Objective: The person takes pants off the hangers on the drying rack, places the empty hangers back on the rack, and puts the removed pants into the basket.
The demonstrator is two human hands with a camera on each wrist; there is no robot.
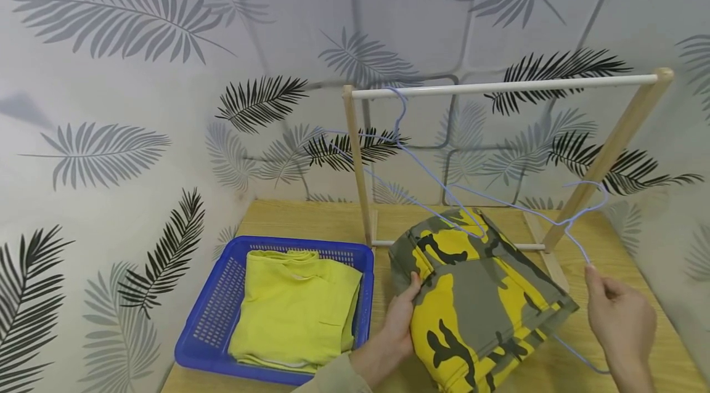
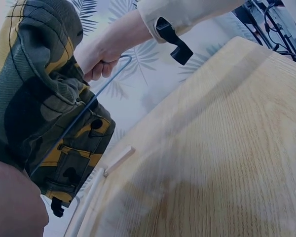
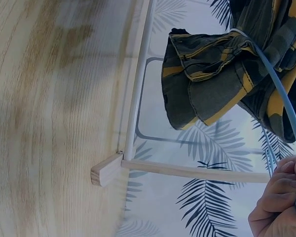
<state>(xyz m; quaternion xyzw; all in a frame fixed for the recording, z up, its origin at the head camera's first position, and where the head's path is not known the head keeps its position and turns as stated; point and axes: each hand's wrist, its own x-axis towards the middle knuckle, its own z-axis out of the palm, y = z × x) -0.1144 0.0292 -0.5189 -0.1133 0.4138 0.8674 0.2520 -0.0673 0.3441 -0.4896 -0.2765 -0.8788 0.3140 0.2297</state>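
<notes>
Camouflage pants [image 1: 482, 303] in yellow, grey and black hang folded in front of the rack. My left hand [image 1: 396, 322] grips their left edge, thumb on top and the other fingers hidden underneath. With curled fingers, my right hand [image 1: 624, 313] pinches one end of a blue wire hanger [image 1: 566, 224], just right of the pants. Part of the hanger's wire [image 2: 79, 117] runs along the underside of the folded cloth in the left wrist view. From the right wrist, the wire [image 3: 281, 89] crosses in front of the pants, and pocket stitching shows.
A second blue hanger [image 1: 429, 174] hangs from the white rail [image 1: 510, 86] of a wooden rack, partly overlapping the pants in view. To the left, a blue plastic basket [image 1: 302, 243] holds folded yellow clothing [image 1: 299, 313]. Everything stands on a wooden table [image 1: 310, 214] against patterned walls.
</notes>
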